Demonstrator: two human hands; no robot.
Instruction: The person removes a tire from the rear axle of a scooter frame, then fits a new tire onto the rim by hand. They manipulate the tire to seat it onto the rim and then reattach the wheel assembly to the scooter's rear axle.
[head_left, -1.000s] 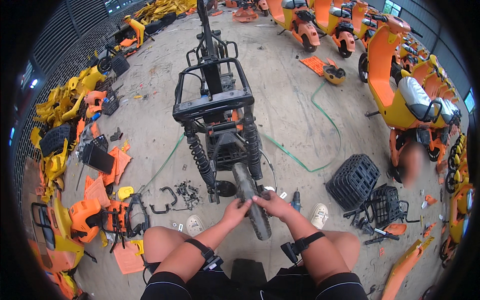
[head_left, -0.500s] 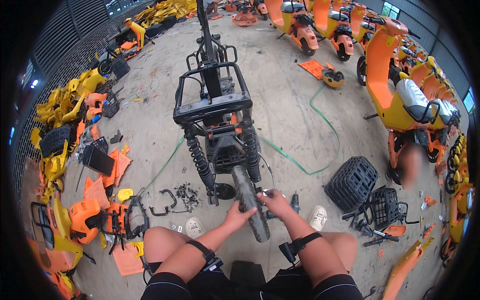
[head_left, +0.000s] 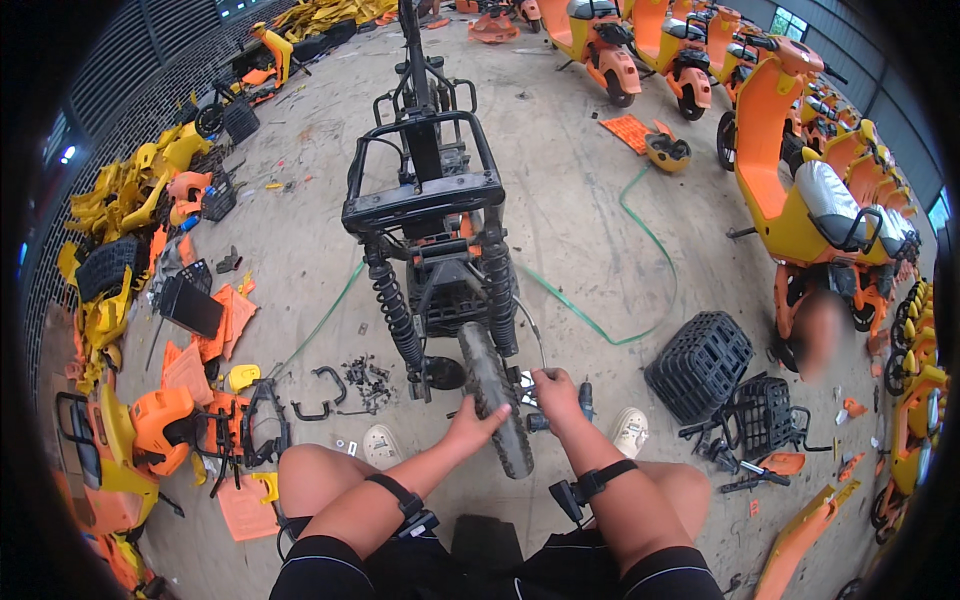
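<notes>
A stripped scooter frame [head_left: 422, 190], black with a bare rear rack, stands in front of me with its rear wheel [head_left: 497, 410] toward me. My left hand [head_left: 474, 424] grips the tyre from the left, its thumb over the tread and its other fingers partly hidden. Just right of the wheel, my right hand [head_left: 555, 390] is closed at the lower end of a thin cable [head_left: 538, 335]. A small silver metal piece [head_left: 528, 386] shows beside its fingertips. A coil-spring shock absorber [head_left: 395, 312] flanks the wheel on the left, and another rises on its right.
A power drill [head_left: 585, 400] lies behind my right hand. Loose bolts [head_left: 368, 388] and a black curved handle [head_left: 322, 393] are left of the wheel. Black baskets [head_left: 700, 365] sit right. A green hose [head_left: 590, 325] crosses the floor. Scooters [head_left: 765, 150] and yellow-orange panels [head_left: 110, 220] line the sides.
My right hand has moved off the tyre, slightly right and up, to the cable's end. The left hand stays on the tyre. My view has shifted a little.
</notes>
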